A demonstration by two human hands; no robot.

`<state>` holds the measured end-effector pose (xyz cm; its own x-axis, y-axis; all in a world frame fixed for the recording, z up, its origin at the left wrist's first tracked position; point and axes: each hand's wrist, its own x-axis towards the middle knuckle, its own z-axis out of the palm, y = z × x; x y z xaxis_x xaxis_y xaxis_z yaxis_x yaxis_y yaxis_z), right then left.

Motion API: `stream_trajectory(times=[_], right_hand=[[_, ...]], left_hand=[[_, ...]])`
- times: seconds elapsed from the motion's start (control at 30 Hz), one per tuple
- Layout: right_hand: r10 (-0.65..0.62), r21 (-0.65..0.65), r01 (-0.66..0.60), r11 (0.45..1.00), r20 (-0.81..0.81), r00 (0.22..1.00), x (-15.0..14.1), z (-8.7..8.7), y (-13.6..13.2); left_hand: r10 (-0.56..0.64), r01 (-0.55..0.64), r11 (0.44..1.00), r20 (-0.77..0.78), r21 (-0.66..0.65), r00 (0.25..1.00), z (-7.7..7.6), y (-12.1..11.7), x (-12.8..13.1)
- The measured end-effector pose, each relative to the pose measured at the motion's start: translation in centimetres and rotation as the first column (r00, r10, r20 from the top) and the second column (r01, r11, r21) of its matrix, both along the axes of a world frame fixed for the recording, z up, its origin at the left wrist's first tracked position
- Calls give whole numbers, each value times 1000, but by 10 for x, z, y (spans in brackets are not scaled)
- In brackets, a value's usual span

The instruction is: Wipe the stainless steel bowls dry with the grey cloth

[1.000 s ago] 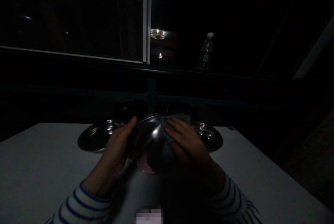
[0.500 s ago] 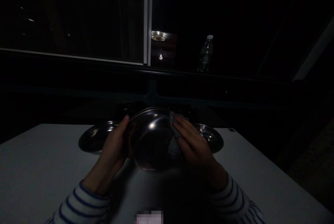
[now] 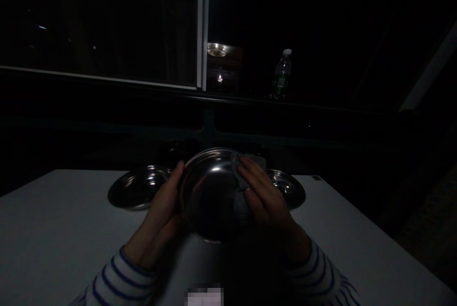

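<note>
I hold a round steel plate (image 3: 207, 192) tilted up on edge above the white table (image 3: 53, 230). My left hand (image 3: 162, 211) grips its left rim, fingers curled round the edge. My right hand (image 3: 264, 199) presses a grey cloth (image 3: 240, 187) against the plate's right side, fingers closed on the cloth. Both my sleeves are white with blue stripes. The scene is very dark.
Two more steel plates lie flat on the table, one at the left (image 3: 137, 192) and one at the right (image 3: 287, 187), behind my hands. A clear water bottle (image 3: 282, 75) stands on a dark ledge beyond. A window frame (image 3: 200, 25) rises behind.
The plate has tipped more upright and its rim has risen slightly. My right hand with the cloth slid from the plate's middle to its right side. My left hand shifted a little along the rim.
</note>
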<state>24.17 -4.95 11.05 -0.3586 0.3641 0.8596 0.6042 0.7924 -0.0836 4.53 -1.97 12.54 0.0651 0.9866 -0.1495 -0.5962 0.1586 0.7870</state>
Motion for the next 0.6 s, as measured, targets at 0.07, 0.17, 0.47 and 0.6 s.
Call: stream_trajectory(times=[0.07, 0.17, 0.47, 0.6], right_hand=[[13, -8, -13, 1000, -8, 1000, -2, -1, 0], [-2, -11, 1, 1000, -27, 1000, -6, -7, 4], [19, -115, -30, 993, -96, 995, 2, -3, 2], [19, -112, -32, 993, -119, 993, -4, -10, 6]], left_hand=[[-5, 5, 1000, 7, -3, 1000, 1, -1, 0], [63, -62, 998, 85, -18, 994, 7, -1, -5], [-58, 59, 990, 13, -127, 998, 2, -2, 0], [45, -33, 992, 93, -125, 995, 10, -3, -4]])
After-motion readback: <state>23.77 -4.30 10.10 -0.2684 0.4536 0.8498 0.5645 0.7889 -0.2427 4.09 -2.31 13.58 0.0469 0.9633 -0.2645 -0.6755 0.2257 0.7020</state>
